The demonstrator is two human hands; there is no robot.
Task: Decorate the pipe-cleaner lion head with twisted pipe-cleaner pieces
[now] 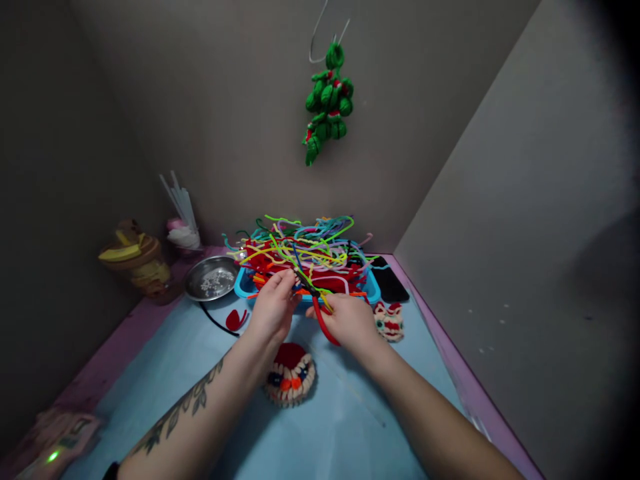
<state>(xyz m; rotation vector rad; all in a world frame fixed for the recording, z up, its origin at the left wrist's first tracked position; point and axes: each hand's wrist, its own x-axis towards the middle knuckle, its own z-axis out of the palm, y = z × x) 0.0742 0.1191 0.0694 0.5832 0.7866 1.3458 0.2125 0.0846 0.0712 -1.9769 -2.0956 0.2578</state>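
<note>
My right hand [347, 320] grips a pair of scissors [323, 321] with red handles and dark blades. The blades point up and left to the fingertips of my left hand [275, 300]. Those fingers are pinched together, but what lies between them is too small to make out. Just behind both hands, a blue basket [374, 287] is heaped with fuzzy pipe cleaners [310, 250] in many colours. Below the hands sits a round cream piece [291, 380] with a dark red middle and blue and orange spots. A smaller cream, red and green piece [389, 321] lies right of my right hand.
A metal bowl [213, 277] with small clear bits stands at the left, near a red piece [235, 320] and a black strip [217, 321]. A dark phone [390, 280] lies back right. A brown and yellow pot [143, 263] stands far left. Green yarn-like leaves [327, 103] hang on the wall.
</note>
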